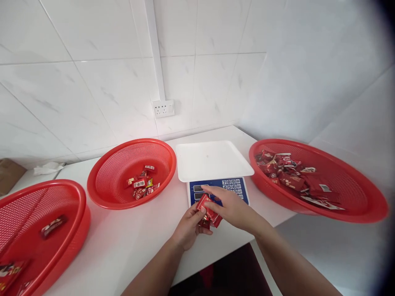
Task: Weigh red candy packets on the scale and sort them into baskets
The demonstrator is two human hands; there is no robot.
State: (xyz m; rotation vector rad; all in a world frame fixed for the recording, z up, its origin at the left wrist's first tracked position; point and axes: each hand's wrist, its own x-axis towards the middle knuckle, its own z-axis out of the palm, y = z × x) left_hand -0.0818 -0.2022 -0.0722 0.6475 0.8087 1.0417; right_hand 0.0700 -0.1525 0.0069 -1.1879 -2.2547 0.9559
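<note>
Several small red wrapped candies (206, 204) are bunched between my two hands, in front of the scale. My left hand (189, 226) is closed round the bunch from below and the left. From the right, my right hand (230, 204) reaches over with its thumb and fingers on the top red packet. Behind them stands a digital scale (243, 192) with a blue keypad panel, partly covered by my right hand. Its white weighing tray (212, 160) bears nothing.
A red mesh basket (105, 176) with a few candies stands left of the scale. Another basket (78, 230) is at the near left. The right basket (354, 181) holds many red packets. A wall socket (163, 108) sits above the white table (123, 246).
</note>
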